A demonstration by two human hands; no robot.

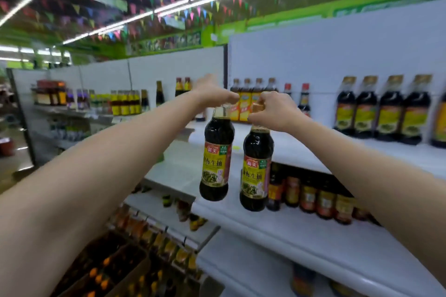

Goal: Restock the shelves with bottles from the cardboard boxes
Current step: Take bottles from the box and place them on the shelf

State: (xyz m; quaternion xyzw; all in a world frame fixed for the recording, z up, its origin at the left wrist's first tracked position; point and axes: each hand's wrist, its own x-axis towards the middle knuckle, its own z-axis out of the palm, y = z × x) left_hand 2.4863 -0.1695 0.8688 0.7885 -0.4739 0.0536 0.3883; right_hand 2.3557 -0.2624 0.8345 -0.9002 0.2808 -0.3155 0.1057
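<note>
Head view:
Left hand [212, 95]: fingers curled down onto the cap of the left bottle [216, 152], which hangs from it.
Right hand [272, 111]: clenched round the neck of the right bottle [256, 171], dangling just beside the other.
Bottles: dark sauce, yellow labels, both in mid-air before the top shelf [313, 152].
Far right: a row of like bottles [381, 108] stands on that shelf.
Near left: box [135, 277] of bottles, blurred.

White top shelf [301, 149] carries dark bottles [379, 108].
</note>
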